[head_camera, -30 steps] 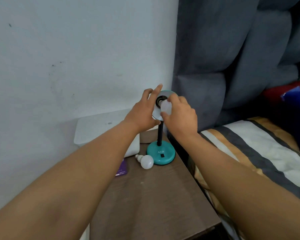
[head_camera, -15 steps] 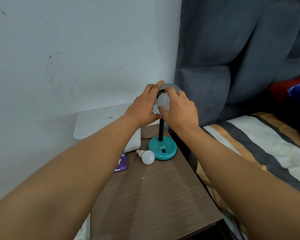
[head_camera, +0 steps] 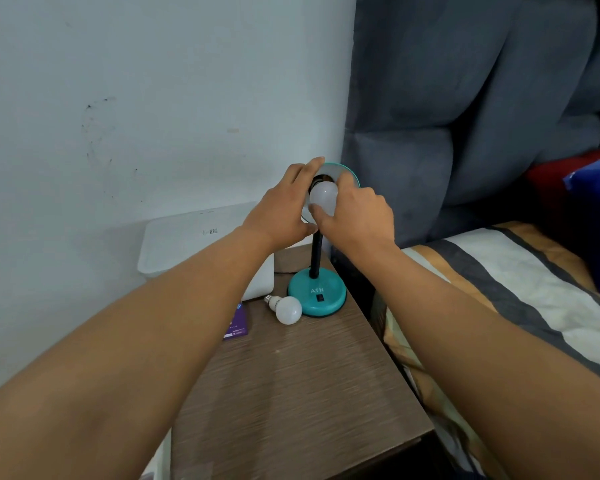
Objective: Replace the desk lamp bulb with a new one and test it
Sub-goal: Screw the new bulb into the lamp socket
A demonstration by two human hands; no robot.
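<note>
A teal desk lamp stands at the back of the bedside table, with a round base (head_camera: 317,296), a black neck and a teal-rimmed shade (head_camera: 347,174) tilted toward me. My left hand (head_camera: 284,209) grips the shade's left edge. My right hand (head_camera: 355,216) is closed around a white bulb (head_camera: 323,197) whose base sits at the shade's socket. A second white bulb (head_camera: 286,309) lies on its side on the table, just left of the lamp base.
The brown wooden table (head_camera: 291,393) holds a white box (head_camera: 187,244) against the wall and a purple card (head_camera: 236,329) beside my left forearm. A grey padded headboard (head_camera: 465,98) and a striped bed (head_camera: 516,289) stand to the right.
The bulb in my right hand shows more fully at the socket, and my fingers have shifted around it. The view has tilted slightly; my left hand stays on the shade.
</note>
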